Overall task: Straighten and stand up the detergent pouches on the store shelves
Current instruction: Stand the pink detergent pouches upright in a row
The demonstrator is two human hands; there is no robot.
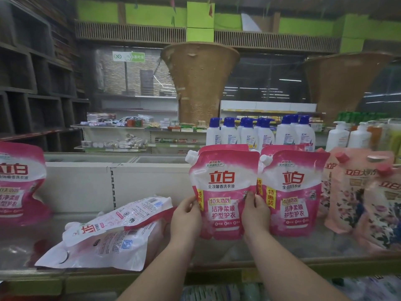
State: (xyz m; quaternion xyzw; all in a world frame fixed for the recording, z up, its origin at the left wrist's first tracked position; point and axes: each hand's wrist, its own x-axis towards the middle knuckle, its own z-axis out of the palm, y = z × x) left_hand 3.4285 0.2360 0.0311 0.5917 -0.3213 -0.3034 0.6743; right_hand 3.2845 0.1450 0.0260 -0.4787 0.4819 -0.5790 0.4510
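A pink and white detergent pouch (pixel 223 190) stands upright on the shelf (pixel 282 250), gripped on both sides. My left hand (pixel 186 216) holds its left edge and my right hand (pixel 256 213) holds its right edge. Right beside it stands a second matching pouch (pixel 293 192), with more pouches behind both. To the left, two pouches (pixel 112 235) lie flat, stacked, backs up, spouts pointing left. Another upright pink pouch (pixel 19 183) stands at the far left.
Peach floral pouches (pixel 358 192) stand at the right end of the shelf. White bottles with blue caps (pixel 260 133) line the row behind. A white back panel (pixel 86 185) closes the shelf on the left. Distant shelves hold small goods.
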